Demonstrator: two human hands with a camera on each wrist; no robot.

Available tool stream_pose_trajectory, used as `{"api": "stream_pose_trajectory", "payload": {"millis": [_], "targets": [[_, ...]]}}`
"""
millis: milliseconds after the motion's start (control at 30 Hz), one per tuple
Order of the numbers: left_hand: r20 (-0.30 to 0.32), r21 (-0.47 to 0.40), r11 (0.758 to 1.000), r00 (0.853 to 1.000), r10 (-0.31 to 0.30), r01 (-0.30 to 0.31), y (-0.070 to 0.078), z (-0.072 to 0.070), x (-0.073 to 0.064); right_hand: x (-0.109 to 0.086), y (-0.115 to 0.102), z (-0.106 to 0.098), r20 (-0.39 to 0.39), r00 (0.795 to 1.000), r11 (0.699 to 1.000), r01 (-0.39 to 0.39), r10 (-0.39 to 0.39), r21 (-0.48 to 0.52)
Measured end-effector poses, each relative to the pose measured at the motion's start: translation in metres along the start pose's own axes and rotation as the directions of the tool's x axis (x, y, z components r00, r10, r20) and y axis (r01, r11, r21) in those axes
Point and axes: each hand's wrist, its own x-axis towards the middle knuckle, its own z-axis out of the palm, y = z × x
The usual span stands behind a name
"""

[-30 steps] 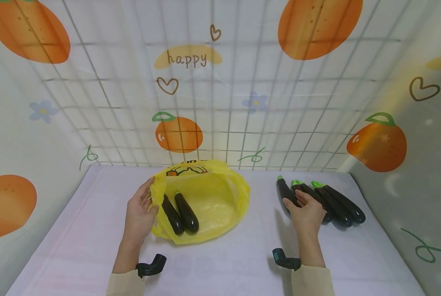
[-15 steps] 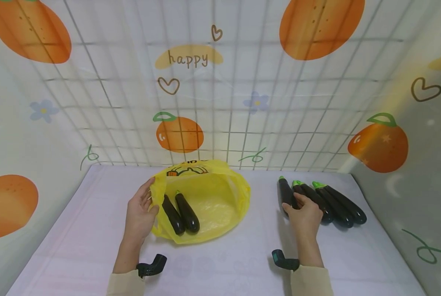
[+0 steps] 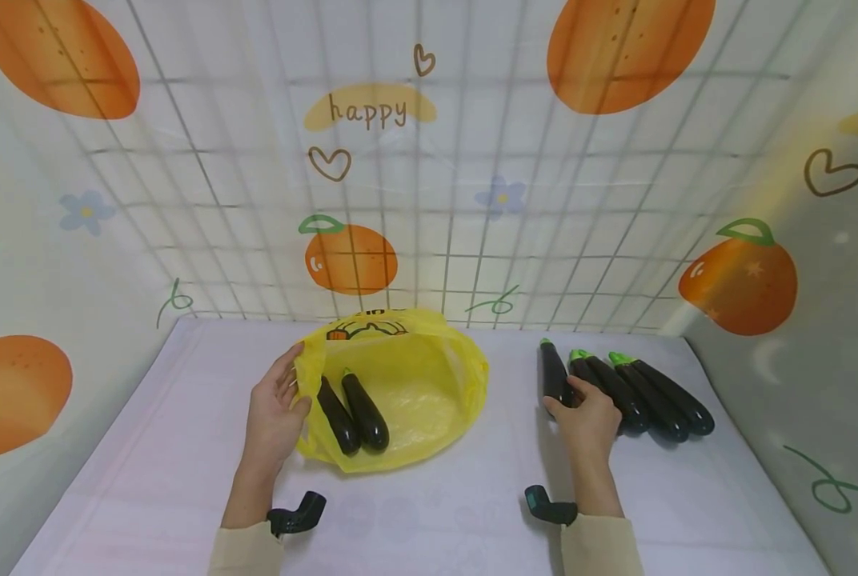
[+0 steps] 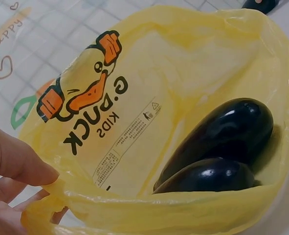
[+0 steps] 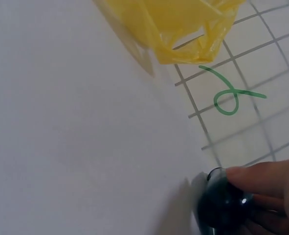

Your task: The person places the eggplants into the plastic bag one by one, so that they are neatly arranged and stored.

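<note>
A thin yellow plastic bag [image 3: 429,416] lies with its mouth toward me, and two dark eggplants [image 3: 366,412] with green stems rest inside. My left hand [image 3: 276,412] pinches the bag's left rim between thumb and fingers; the left wrist view shows the thumb over the plastic and the eggplants' rounded ends [image 4: 222,134]. At the right, my right hand [image 3: 587,416] grips the leftmost eggplant [image 3: 555,370] of a group, thumb on its left side and fingers on its right. In the right wrist view that eggplant [image 5: 221,203] is dark and blurred under the thumb.
Several more eggplants [image 3: 659,400] lie side by side right of my right hand, stems toward the back wall. A white cloth covers the table [image 3: 429,520]. Behind it rises a wire grid [image 3: 458,240] under a sheet printed with oranges.
My right hand has shifted slightly left and closed its thumb and fingers around the leftmost eggplant. My left hand stays at the bag's rim.
</note>
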Motion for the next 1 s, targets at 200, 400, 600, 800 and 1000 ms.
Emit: {"api": "stream_pose_trajectory", "payload": {"millis": [200,400,600,800,1000], "targets": [[-0.001,-0.007,1.000,1.000,0.000,0.000,-0.001,0.000,0.001,0.000,0.000,0.003,-0.016,1.000,1.000,-0.012,0.012,0.015],[-0.006,-0.003,1.000,1.000,-0.004,0.004,-0.002,-0.001,0.001,-0.001,-0.002,0.003,-0.056,0.998,0.997,0.032,-0.028,0.069],[-0.008,0.001,1.000,1.000,-0.005,0.005,-0.002,-0.001,0.002,-0.004,-0.011,-0.003,-0.074,0.997,0.989,0.034,-0.023,0.142],[-0.014,0.000,1.000,1.000,-0.006,0.006,0.000,-0.002,0.000,-0.004,-0.016,-0.006,-0.058,0.997,0.968,-0.025,0.041,0.248],[-0.014,-0.005,1.000,1.000,-0.008,0.008,0.000,-0.002,0.000,-0.004,-0.023,-0.012,-0.040,0.996,0.941,-0.066,0.084,0.333]]}}
